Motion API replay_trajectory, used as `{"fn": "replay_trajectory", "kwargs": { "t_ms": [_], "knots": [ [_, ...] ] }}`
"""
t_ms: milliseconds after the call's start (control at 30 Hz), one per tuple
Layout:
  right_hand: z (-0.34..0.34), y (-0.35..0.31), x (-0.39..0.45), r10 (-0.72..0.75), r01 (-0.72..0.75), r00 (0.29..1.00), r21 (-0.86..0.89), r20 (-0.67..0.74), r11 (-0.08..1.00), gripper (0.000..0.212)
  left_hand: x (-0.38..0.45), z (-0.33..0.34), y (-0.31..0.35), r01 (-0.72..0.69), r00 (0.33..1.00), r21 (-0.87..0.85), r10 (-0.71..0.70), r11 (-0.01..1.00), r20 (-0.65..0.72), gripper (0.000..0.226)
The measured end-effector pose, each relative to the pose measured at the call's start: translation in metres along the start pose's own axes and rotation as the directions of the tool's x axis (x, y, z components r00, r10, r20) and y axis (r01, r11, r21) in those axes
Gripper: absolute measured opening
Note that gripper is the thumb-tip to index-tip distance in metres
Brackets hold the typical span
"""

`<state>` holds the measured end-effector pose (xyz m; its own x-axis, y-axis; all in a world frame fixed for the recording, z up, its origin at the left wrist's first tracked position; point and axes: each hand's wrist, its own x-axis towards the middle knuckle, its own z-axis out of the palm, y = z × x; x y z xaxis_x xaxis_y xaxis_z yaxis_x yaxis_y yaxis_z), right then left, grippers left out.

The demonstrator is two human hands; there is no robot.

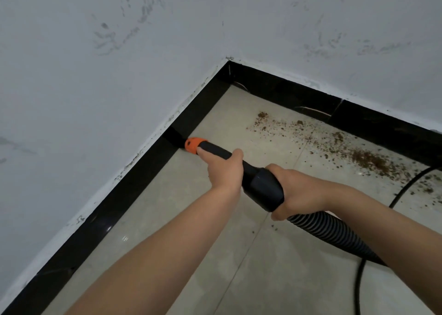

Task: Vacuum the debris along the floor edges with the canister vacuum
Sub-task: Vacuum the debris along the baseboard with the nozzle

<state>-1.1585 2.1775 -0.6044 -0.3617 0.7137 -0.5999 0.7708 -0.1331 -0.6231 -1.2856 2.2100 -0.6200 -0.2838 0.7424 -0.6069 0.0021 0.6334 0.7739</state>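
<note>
Both forearms reach in from 6 o'clock. Right hand fingers wrap the vacuum wand where the ribbed hose joins; left hand fingers curl round its slimmer neck, just behind the orange collar at the black skirting. Brown debris lies at 2 o'clock, well apart from the collar.

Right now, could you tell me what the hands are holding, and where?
Both grip the vacuum wand: left hand behind the orange collar, right hand at the hose cuff.
</note>
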Motion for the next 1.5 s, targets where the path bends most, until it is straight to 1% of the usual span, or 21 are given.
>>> {"fn": "replay_trajectory", "kwargs": {
  "t_ms": [133, 267, 333, 467, 533, 633, 833, 900, 1000, 1133, 1200, 1267, 1400, 1500],
  "knots": [
    [0.015, -0.009, -0.004, -0.033, 0.036, 0.997, -0.045, 0.067, 0.998, 0.067, -0.014, -0.019, -0.013, 0.026, 0.997, -0.058, -0.030, 0.998, -0.070, 0.085],
    [0.019, -0.018, -0.006, -0.035, 0.040, 0.996, -0.063, 0.085, 0.997, 0.066, -0.019, -0.030, -0.014, 0.025, 0.997, -0.069, -0.030, 0.997, -0.065, 0.084],
    [0.017, -0.019, -0.007, -0.022, 0.026, 0.998, -0.067, 0.058, 0.997, 0.066, -0.016, -0.028, -0.009, 0.022, 0.999, -0.048, -0.024, 0.999, -0.043, 0.085],
    [0.006, -0.015, -0.017, 0.031, -0.032, 0.999, -0.062, -0.023, 0.998, 0.065, -0.016, -0.011, 0.004, 0.024, 0.996, 0.001, -0.024, 1.000, 0.086, 0.087],
    [-0.004, -0.012, -0.026, 0.055, -0.059, 0.998, -0.097, -0.044, 0.994, 0.062, -0.020, 0.001, 0.009, 0.055, 0.993, -0.018, -0.052, 0.998, 0.110, 0.087],
    [-0.021, -0.006, -0.043, 0.089, -0.094, 0.995, -0.157, -0.042, 0.983, 0.059, -0.032, 0.019, 0.008, 0.118, 0.988, -0.099, -0.106, 0.988, 0.113, 0.087],
    [-0.050, -0.002, -0.069, 0.161, -0.156, 0.986, -0.112, 0.039, 0.981, 0.057, -0.055, 0.043, 0.007, 0.197, 0.980, -0.158, -0.188, 0.968, 0.069, 0.085],
    [-0.056, -0.004, -0.075, 0.166, -0.160, 0.985, -0.126, 0.043, 0.979, 0.055, -0.060, 0.047, 0.011, 0.227, 0.974, -0.199, -0.219, 0.953, 0.063, 0.083],
    [-0.057, -0.006, -0.081, 0.158, -0.150, 0.986, -0.134, 0.055, 0.980, 0.051, -0.067, 0.050, 0.012, 0.252, 0.968, -0.207, -0.246, 0.946, 0.052, 0.082],
    [-0.053, -0.009, -0.083, 0.166, -0.156, 0.984, -0.142, 0.062, 0.977, 0.053, -0.066, 0.048, 0.008, 0.277, 0.961, -0.256, -0.271, 0.926, 0.061, 0.077],
    [-0.047, -0.008, -0.085, 0.181, -0.173, 0.983, -0.155, 0.040, 0.973, 0.052, -0.063, 0.048, 0.006, 0.253, 0.967, -0.232, -0.236, 0.939, 0.095, 0.076],
    [-0.041, -0.007, -0.089, 0.187, -0.184, 0.982, -0.184, 0.000, 0.966, 0.050, -0.060, 0.049, 0.003, 0.200, 0.973, -0.139, -0.179, 0.970, 0.148, 0.076],
    [-0.035, 0.001, -0.096, 0.215, -0.225, 0.974, -0.216, -0.069, 0.950, 0.051, -0.055, 0.056, 0.003, 0.149, 0.947, -0.026, -0.135, 0.988, 0.292, 0.066],
    [-0.029, 0.012, -0.091, 0.213, -0.236, 0.969, -0.203, -0.127, 0.950, 0.053, -0.052, 0.064, 0.005, 0.079, 0.941, 0.021, -0.082, 0.997, 0.328, 0.065]
  ]
}}
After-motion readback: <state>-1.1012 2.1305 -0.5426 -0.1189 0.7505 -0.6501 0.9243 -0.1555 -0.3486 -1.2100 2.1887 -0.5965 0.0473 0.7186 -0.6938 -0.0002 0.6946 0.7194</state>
